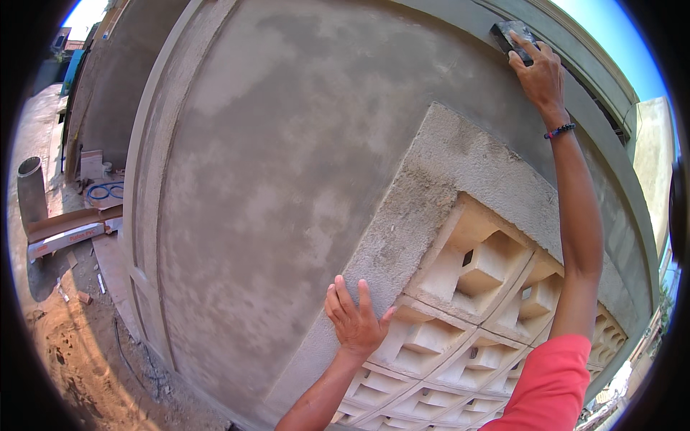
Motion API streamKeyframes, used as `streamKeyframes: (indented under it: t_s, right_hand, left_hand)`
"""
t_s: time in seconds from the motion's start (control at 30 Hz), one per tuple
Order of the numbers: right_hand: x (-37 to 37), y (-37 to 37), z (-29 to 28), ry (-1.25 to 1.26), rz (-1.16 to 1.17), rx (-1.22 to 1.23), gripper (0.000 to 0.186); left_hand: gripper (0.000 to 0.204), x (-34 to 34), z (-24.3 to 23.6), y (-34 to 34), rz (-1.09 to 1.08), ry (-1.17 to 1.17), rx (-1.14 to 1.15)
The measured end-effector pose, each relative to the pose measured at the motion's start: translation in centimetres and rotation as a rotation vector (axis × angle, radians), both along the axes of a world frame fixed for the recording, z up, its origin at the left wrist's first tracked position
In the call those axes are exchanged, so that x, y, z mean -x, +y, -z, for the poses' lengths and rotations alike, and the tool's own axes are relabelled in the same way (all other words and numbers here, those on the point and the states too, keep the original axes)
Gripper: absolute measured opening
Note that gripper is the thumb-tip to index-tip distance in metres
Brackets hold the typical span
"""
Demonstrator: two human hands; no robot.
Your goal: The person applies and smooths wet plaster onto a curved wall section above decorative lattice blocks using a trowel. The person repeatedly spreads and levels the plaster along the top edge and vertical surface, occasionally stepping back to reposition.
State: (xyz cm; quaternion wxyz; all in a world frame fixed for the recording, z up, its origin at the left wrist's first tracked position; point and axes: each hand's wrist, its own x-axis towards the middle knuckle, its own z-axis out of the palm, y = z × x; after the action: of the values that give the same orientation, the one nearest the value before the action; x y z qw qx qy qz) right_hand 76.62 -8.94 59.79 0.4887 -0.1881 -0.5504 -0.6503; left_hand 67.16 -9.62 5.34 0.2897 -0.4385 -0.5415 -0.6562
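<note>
My right hand is raised to the upper right, fingers gripping a dark rectangular block against the edge of a raised plastered band along the wall top. A dark beaded bracelet circles that wrist. My left hand rests with fingers spread on a rough cement border around a panel of pale square breeze blocks, each with angular openings. Smooth, mottled grey plaster covers the wall to the left of the border.
A vertical moulding runs down the wall's left side. Beyond it stand a grey pipe, a long cardboard box, a coiled blue hose and sandy ground with scraps. A pale column rises at the far right.
</note>
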Motion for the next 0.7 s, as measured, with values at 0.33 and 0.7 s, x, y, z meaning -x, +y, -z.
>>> streamKeyframes:
  t_s: [0.33, 0.7]
  right_hand:
    - [2.2, 0.2, 3.0, -0.09, -0.039, -0.085, 0.042]
    - [5.5, 0.6, -2.3, 0.162, 0.002, 0.003, 0.043]
  left_hand:
    - [0.078, 0.0, 0.2, -0.2, -0.018, -0.014, 0.007]
    - [0.079, -1.5, 0.1, -0.2, 0.048, 0.005, 0.018]
